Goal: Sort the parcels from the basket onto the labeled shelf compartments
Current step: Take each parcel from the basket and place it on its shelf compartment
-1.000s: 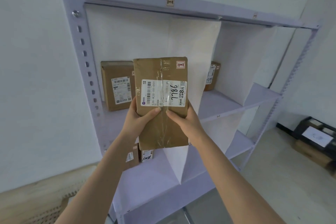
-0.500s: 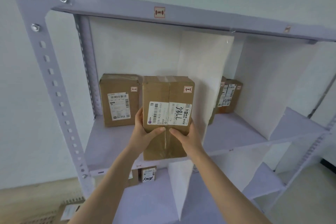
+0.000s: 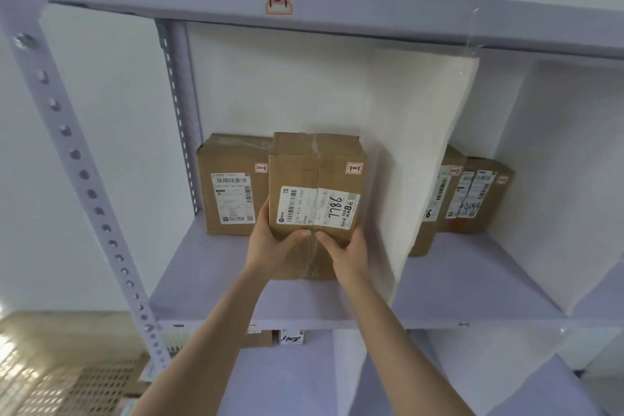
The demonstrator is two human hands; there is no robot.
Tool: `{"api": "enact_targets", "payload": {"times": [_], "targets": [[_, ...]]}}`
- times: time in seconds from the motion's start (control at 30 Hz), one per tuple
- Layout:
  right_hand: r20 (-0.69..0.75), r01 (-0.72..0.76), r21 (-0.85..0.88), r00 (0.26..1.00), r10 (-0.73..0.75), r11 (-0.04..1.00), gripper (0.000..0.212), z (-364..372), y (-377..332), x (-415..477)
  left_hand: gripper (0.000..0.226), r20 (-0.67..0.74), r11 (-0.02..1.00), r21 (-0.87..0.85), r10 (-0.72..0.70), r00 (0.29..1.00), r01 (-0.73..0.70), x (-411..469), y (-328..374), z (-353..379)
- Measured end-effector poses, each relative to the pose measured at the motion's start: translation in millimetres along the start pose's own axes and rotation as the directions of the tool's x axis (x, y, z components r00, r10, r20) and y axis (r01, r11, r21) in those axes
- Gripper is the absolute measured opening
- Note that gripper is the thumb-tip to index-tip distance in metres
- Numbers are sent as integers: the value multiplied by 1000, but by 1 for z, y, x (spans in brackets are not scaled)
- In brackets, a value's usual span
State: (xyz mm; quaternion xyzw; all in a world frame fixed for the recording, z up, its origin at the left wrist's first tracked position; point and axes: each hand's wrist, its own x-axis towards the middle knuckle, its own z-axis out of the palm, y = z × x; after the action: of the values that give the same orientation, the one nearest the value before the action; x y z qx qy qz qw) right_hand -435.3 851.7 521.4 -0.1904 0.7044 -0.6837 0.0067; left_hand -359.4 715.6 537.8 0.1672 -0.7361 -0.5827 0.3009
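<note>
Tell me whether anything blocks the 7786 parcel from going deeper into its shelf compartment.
Nothing visible does. The left hand and right hand hold the parcel between a second parcel on its left and the white divider on its right; the space behind it is hidden.

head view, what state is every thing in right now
held parcel, upright in the left compartment, gripped by both hands
left hand, grips the parcel's lower left side
right hand, grips its lower right side
back parcel, standing upright, untouched
right compartment parcels, standing, untouched
</note>
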Motion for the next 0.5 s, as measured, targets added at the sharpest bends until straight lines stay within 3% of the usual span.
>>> {"api": "enact_targets", "payload": {"times": [0.33,0.5], "targets": [[-96,-40,-39,995,36,998,66,20,5,51,77,-127,991,127,-17,992,33,47,-3,16],[-131,-51,-42,990,46,998,63,29,11,70,63,-156,992,110,-47,987,65,59,-4,25]]}}
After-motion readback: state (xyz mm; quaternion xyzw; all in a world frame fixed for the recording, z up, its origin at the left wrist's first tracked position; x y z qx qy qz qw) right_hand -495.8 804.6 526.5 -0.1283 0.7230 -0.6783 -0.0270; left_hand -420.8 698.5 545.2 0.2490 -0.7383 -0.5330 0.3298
